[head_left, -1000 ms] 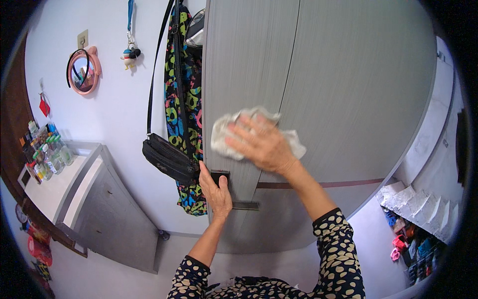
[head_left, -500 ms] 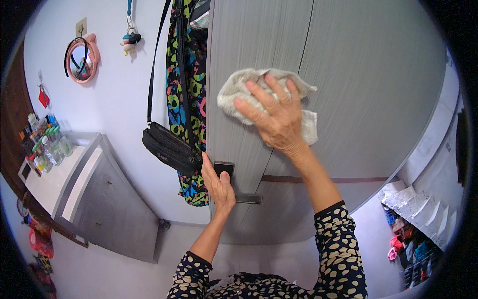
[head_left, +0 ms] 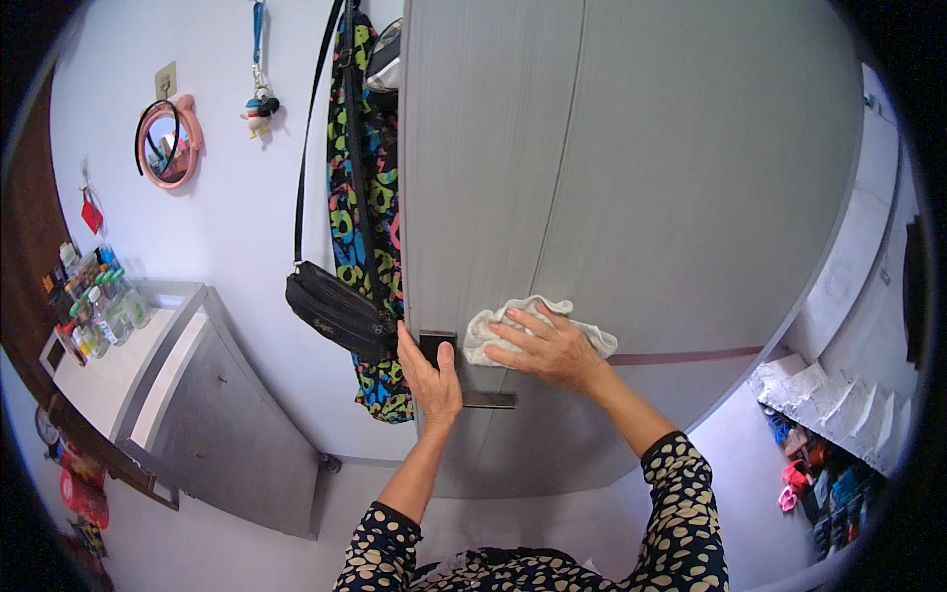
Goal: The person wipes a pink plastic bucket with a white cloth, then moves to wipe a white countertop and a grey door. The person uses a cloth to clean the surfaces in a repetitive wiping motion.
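Observation:
A white cloth (head_left: 483,340) lies bunched against the grey wardrobe door (head_left: 671,197). My right hand (head_left: 552,345) presses it there with fingers spread over it, just above the dark red strip and close to the door seam. At the wardrobe's left edge rests my left hand (head_left: 431,380), its fingers stretched upward and the thumb apart, with nothing in it. Beside that thumb is a dark square fitting (head_left: 437,347), and a dark horizontal handle (head_left: 489,400) sits just below to the right.
A black shoulder bag (head_left: 340,311) and a colourful patterned cloth item (head_left: 357,187) hang left of the wardrobe. Bottles (head_left: 110,316) crowd a grey cabinet (head_left: 232,395) at far left. A pink-framed mirror (head_left: 170,148) hangs above. Shoes (head_left: 838,493) fill a rack at lower right.
My right hand has slid the cloth down the door, from high up to near handle level. My left hand stays at the wardrobe's edge. The view has shifted slightly upward.

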The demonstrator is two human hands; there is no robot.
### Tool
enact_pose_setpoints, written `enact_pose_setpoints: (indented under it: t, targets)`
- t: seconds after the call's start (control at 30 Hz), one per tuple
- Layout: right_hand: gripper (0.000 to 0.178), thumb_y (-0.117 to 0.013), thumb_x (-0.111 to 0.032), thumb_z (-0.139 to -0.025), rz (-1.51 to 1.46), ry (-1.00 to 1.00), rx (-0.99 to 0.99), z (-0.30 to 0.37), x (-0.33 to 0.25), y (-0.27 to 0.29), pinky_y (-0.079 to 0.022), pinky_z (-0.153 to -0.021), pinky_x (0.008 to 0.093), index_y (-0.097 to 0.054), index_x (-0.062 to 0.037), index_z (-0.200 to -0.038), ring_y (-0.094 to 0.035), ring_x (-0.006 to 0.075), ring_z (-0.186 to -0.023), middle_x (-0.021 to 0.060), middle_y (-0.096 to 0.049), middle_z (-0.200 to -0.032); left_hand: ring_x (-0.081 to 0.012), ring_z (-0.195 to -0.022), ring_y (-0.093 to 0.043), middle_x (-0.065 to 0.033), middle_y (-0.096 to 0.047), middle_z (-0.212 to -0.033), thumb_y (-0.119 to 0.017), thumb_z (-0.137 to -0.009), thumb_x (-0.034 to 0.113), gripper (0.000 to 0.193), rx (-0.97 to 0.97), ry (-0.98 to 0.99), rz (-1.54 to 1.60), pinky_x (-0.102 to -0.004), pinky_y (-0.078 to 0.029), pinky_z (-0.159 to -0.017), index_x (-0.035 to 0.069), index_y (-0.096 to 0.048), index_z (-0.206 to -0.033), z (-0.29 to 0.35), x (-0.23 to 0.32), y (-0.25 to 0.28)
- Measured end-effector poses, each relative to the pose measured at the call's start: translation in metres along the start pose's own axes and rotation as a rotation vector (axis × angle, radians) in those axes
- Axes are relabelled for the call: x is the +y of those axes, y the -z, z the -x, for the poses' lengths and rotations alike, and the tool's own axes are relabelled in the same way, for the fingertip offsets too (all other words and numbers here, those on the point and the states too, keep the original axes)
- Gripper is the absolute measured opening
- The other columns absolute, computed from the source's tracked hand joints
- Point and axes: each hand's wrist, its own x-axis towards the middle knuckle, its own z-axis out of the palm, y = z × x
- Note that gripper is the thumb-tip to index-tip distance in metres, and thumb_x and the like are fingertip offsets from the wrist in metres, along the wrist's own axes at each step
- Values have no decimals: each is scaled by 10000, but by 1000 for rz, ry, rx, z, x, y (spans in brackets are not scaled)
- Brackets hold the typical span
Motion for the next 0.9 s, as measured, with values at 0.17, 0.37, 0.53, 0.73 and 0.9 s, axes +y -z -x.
enact_pose_setpoints:
  t: [0.17, 0.37, 0.53, 0.73, 0.9]
  targets:
    - [418, -553, -199, -868, 40, -65, 75, -50, 38, 27, -372, -1078, 436, -543, -306, -1272, -413, 212, -1313, -15, -498, -1372, -414, -1323, -308, -280, -312, -1435, -626, -881, 328, 843, 12, -42, -38, -462, -232, -1099, -8, -146, -1487, 0, 0, 0]
    - [538, -642, -134, -774, 240, -281, 410, -80, 95, 55, -365, -1001, 402, -563, -296, -1282, -439, 222, -1238, 23, -455, -1398, -409, -1325, -303, -275, -289, -1447, -622, -876, 268, 825, -22, -43, -25, -458, -229, -1103, -13, -143, -1486, -1, 8, 3]
    - [717, -703, -120, -667, 238, -655, 768, -92, 123, 67, -368, -926, 409, -532, -317, -1335, -440, 267, -1119, 61, -423, -1383, -404, -1319, -314, -271, -298, -1439, -623, -861, 203, 812, -19, -66, -24, -446, -236, -1100, -11, -149, -1485, -1, 10, 4]
    - [649, -687, -124, -735, 456, -513, 630, -145, 112, 53, -328, -936, 405, -539, -349, -1325, -424, 235, -1122, 11, -479, -1344, -407, -1319, -316, -264, -295, -1450, -630, -851, 189, 808, -11, -76, -6, -455, -231, -1103, -9, -167, -1483, 1, 5, 1]
    - [567, -667, -140, -775, 391, -420, 634, -161, 115, 55, -325, -867, 393, -575, -390, -1275, -443, 219, -1055, -1, -525, -1234, -393, -1344, -297, -259, -283, -1468, -614, -856, 169, 791, -7, -46, -9, -436, -220, -1112, 3, -168, -1487, 0, 5, 4]
